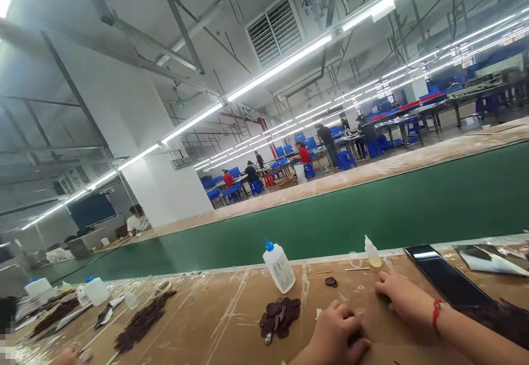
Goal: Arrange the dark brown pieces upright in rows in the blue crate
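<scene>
My left hand (334, 333) rests curled on the cardboard-covered bench (231, 321), low in the view, with something dark partly hidden under its fingers. Just left of it lies a heap of dark brown discs (279, 316). My right hand (399, 293), with a red string bracelet (436, 315), lies on the bench with its fingers apart and holds nothing I can see. Near its fingertips are a small dropper bottle (372, 252) and a thin wooden stick (357, 268). A single disc pair (330, 282) sits between the hands and a white glue bottle (279, 266).
A black tablet (446, 275) lies at the bench's right. Long rows of dark pieces (142, 321) and white plastic bottles (96, 291) lie to the left. A green conveyor belt (330, 216) runs behind the bench, with co-workers at distant tables.
</scene>
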